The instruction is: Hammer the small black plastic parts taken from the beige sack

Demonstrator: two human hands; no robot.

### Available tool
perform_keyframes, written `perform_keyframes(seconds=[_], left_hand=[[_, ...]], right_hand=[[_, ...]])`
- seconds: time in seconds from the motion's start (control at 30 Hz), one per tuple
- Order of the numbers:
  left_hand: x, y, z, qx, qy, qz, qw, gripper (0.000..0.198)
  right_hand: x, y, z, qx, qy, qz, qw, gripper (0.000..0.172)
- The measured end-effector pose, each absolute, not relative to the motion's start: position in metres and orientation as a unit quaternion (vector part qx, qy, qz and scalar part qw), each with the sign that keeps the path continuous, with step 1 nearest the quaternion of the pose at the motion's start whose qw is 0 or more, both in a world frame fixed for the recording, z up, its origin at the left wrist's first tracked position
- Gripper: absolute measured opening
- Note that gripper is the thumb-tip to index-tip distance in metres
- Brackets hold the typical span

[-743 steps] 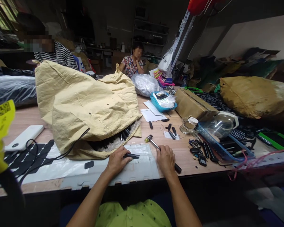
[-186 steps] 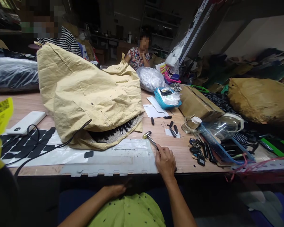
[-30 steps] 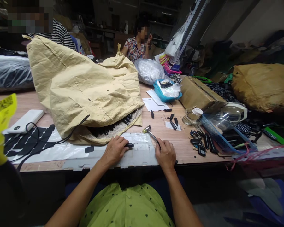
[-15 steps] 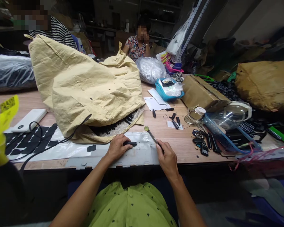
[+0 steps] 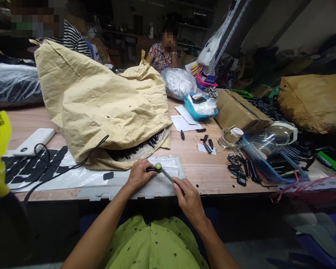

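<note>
My left hand is closed on a small black part over the pale plastic sheet at the table's front edge. In my right hand is a thin metal tool, gripped at its near end. The tool's round, greenish-yellow head lies over the right end of the black part; whether they touch cannot be told. Just behind my left hand, the cream cloth bag gapes, with many black pieces inside.
Black parts and papers lie to the right, before a blue basket. Farther right are key fobs, a blue tray and a clear jug. Two people sit across the table. A black cable crosses the left.
My right hand has moved left and slightly down, bringing the tool's head from beyond the black part to over its end. A small black dot now shows on the table where that hand was.
</note>
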State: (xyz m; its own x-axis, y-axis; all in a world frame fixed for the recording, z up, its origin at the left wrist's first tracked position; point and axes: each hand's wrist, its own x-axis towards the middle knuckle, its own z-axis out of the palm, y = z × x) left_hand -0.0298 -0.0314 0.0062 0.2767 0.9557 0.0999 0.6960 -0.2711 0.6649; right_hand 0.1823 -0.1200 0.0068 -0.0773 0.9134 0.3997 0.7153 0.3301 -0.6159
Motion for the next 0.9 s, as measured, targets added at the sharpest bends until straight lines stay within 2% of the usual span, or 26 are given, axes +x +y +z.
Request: perform_keyframes(seconds=[0.1,0.33,0.43,0.57,0.73,0.83,0.9], left_hand=[[-0.03,-0.031,0.005,0.756,0.541,0.263,0.259,0.01],[-0.031,-0.031,0.004,0.76,0.536,0.267,0.254,0.008],[-0.03,-0.034,0.005,0.766,0.538,0.259,0.24,0.009],[-0.028,-0.036,0.004,0.783,0.534,0.244,0.204,0.018],[-0.03,-0.037,0.002,0.811,0.506,0.242,0.164,0.012],[-0.024,-0.055,0.002,0.842,0.435,0.278,0.157,0.017],[-0.014,-0.078,0.0,0.882,0.335,0.275,0.187,0.02]], right_hand=[[0.185,-0.123,0.01,-0.558,-0.714,0.137,0.4,0.03],[0.196,-0.118,0.003,-0.582,-0.7,0.145,0.388,0.029],[0.209,-0.1,-0.003,-0.627,-0.676,0.081,0.378,0.03],[0.226,-0.073,-0.013,-0.69,-0.654,-0.045,0.306,0.027],[0.23,-0.062,-0.023,-0.696,-0.656,-0.117,0.267,0.024],[0.227,-0.065,-0.023,-0.693,-0.663,-0.126,0.254,0.024],[0.226,-0.067,-0.022,-0.693,-0.664,-0.131,0.248,0.025]])
